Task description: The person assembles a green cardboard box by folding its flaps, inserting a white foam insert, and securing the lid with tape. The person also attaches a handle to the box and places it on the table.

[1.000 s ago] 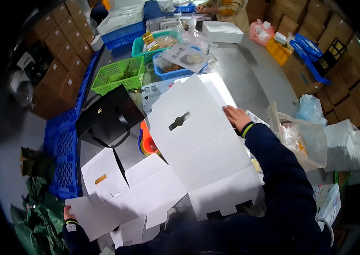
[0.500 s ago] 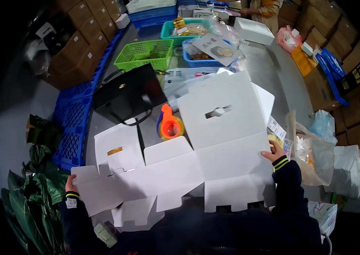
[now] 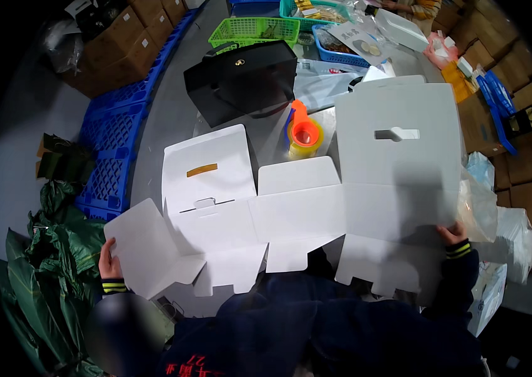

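White carton blank (image 3: 300, 207): spread out unfolded in front of the person's body, its far panels reaching out over the grey surface (image 3: 160, 113); whether its near part is borne by the surface cannot be told.
Weight: judged light for its breadth, so that little effort should be needed to lift it.
Stiffness: each panel is likely to be kept flat by the board itself, while bending is to be expected along the creases; the left end panel is already tilted up.
Finish: seemingly smooth, so slipping is possible if it is pinched too loosely.
Weak spots: the notched tabs along the near edge and the slotted cut-out in the tall right panel, where creasing or tearing could be caused most easily.
Best hold: the plain outer edges, taken from both sides so that sagging in the middle is limited.
Left hand (image 3: 109, 261): nearly closed, the outer edge of the left end panel being held between thumb and fingers.
Right hand (image 3: 452, 234): partly closed at the right edge, which appears to be gripped; some fingers are hidden.
Tape dispenser (image 3: 300, 114): set just beyond the middle flap, not touched by the hands.
Black bag (image 3: 247, 85): stood beyond the left flap.
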Demonstrator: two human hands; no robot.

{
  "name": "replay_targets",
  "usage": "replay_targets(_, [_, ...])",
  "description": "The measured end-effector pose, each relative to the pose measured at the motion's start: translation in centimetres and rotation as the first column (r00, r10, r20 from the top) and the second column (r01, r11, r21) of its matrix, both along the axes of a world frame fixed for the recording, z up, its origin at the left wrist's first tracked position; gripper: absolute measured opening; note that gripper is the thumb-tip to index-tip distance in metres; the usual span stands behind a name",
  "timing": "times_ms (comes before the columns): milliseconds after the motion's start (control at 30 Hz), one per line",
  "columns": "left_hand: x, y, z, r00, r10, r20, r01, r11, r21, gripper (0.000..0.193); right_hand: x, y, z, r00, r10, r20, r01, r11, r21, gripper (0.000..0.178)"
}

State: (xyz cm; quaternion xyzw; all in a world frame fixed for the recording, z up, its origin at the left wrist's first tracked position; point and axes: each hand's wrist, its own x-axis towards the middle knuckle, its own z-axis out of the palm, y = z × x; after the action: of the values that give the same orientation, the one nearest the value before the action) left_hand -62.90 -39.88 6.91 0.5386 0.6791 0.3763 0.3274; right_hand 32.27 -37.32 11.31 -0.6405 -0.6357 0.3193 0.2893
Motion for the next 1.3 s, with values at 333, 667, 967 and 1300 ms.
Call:
replay_targets(333, [8.3, 4.7, 1.7, 0.994, -0.102, -0.047, 0.104, 0.994, 0.032, 0.053, 4.4, -7.4, 3.9, 0.951, -0.301, 0.071, 0.309, 0.914, -0.263, 0.020])
replay_targets(667, [-0.3, 14.8, -5.1, 0.951, -0.289, -0.113, 0.266, 0.947, -0.178, 0.057, 18.1, -9.0, -9.3, 0.909, -0.397, 0.123, 0.415, 0.848, -0.331, 0.027])
replay_targets(967, [18.5, 12.8, 6.1, 0.847, -0.525, 0.089, 0.529, 0.814, -0.241, 0.083, 0.3, -4.4, 3.1, 0.969, -0.228, -0.097, 0.193, 0.940, -0.281, 0.023])
replay_targets(1300, [17.2, 10.7, 2.9, 0.917, -0.389, -0.090, 0.394, 0.917, 0.055, 0.064, -15.4, -3.7, 10.1, 0.990, -0.077, 0.117, 0.082, 0.996, -0.042, 0.015])
